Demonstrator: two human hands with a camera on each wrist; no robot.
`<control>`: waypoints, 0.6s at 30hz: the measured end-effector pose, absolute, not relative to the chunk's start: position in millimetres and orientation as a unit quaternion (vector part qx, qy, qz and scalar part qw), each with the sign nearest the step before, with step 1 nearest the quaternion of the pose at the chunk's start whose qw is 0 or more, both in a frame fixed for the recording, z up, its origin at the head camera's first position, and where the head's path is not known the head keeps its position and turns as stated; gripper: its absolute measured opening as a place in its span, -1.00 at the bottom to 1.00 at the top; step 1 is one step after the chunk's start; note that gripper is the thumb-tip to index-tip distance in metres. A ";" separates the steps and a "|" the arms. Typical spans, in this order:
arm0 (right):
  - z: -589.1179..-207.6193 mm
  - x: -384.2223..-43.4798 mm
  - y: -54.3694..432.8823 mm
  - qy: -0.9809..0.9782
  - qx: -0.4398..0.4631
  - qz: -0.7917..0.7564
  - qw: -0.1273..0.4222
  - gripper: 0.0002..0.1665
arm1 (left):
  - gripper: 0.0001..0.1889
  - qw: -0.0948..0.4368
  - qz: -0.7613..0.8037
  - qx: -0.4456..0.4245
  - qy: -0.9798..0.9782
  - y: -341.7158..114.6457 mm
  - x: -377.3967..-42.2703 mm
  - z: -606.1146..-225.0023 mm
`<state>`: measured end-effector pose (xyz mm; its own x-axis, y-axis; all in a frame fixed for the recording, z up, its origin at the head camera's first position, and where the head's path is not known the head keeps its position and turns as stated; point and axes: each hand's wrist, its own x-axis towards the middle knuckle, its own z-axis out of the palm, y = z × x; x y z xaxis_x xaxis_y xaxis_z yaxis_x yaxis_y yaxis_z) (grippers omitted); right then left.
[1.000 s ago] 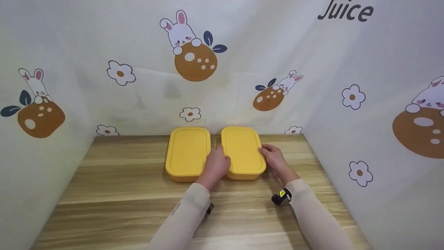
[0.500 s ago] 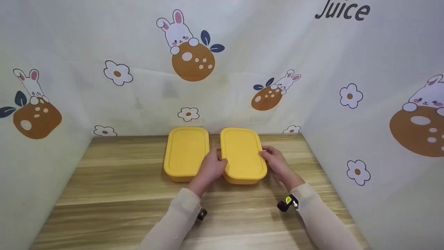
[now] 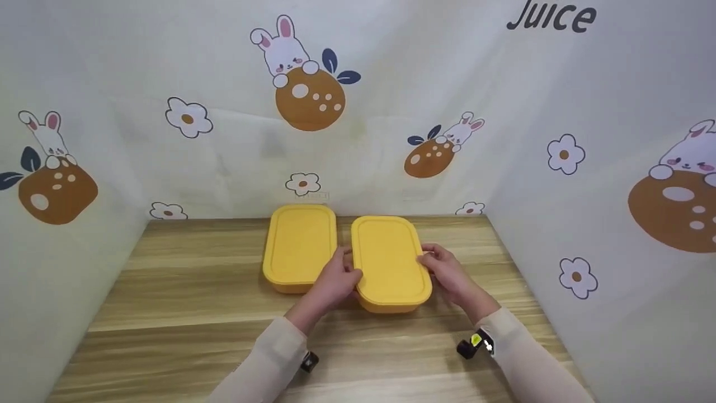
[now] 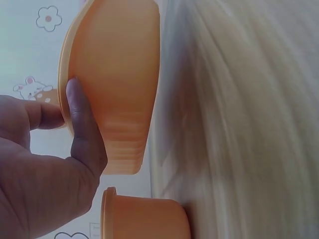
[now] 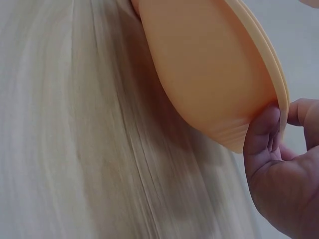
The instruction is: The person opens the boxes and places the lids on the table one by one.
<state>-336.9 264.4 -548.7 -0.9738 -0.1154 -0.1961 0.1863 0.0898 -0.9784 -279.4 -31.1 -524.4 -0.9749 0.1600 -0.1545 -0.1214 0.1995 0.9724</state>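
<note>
In the head view, just right of the frame's centre, a yellow lidded box point(image 3: 390, 260) is held between two hands, one at each long side. The left hand point(image 3: 335, 278) has its grip pinching the rim on the box's left edge; the left wrist view shows it close up, one digit on the lid side and another laid against the side wall just under the rim. The right hand point(image 3: 450, 274) does likewise at the opposite edge, its grip pinching the rim from above and below. The box is turned slightly, its far end towards the upper left, and in the left wrist view its base looks clear of the wood-grained tabletop point(image 3: 184, 341). A second yellow box point(image 3: 302, 243), lid on, stands on the tabletop just beside it, left of centre and reaching a little higher up the frame. The left hand comes in between the two; whether it touches this second one I can't tell. Pale sleeves point(image 3: 268, 358) enter from the bottom edge, with a small black device point(image 3: 309, 361) at each wrist. A pale sheet point(image 3: 235, 168) rises round the back and sides, printed with rabbits point(image 3: 285, 53) on orange-brown fruit point(image 3: 309, 106), white flowers point(image 3: 189, 117) and, upper right, the word "Juice" point(image 3: 551, 18).
</note>
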 end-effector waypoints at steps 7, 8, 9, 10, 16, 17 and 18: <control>-550.4 -325.8 260.2 0.701 0.002 -0.702 0.127 -0.50 | -0.23 0.106 0.647 0.013 0.755 -37.5 -268.9 -527.9; -550.7 -324.5 260.0 0.699 0.000 -0.703 0.131 -0.50 | -0.23 0.108 0.650 0.011 0.752 -38.8 -267.5 -528.4; -550.6 -323.1 259.8 0.698 -0.001 -0.703 0.134 -0.50 | -0.22 0.110 0.652 0.010 0.750 -39.9 -266.0 -528.6; -550.6 -321.7 259.6 0.697 -0.003 -0.704 0.138 -0.49 | -0.22 0.110 0.653 0.010 0.749 -41.2 -264.8 -529.3; -547.2 -312.7 258.2 0.690 -0.012 -0.705 0.165 -0.47 | -0.31 0.112 0.668 0.011 0.735 -47.9 -257.0 -531.9; -546.5 -311.0 258.1 0.690 -0.011 -0.704 0.169 -0.47 | -0.34 0.117 0.672 0.009 0.732 -48.8 -255.6 -532.2; -546.1 -309.5 258.1 0.691 -0.010 -0.701 0.173 -0.46 | -0.37 0.121 0.674 0.005 0.729 -49.9 -254.2 -532.3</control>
<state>-309.5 258.1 -546.1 -0.9398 -0.2572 -0.2251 0.2287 0.0163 -0.9734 -254.2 -49.9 -532.3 -0.9704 0.1713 -0.1700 -0.1561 0.0917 0.9835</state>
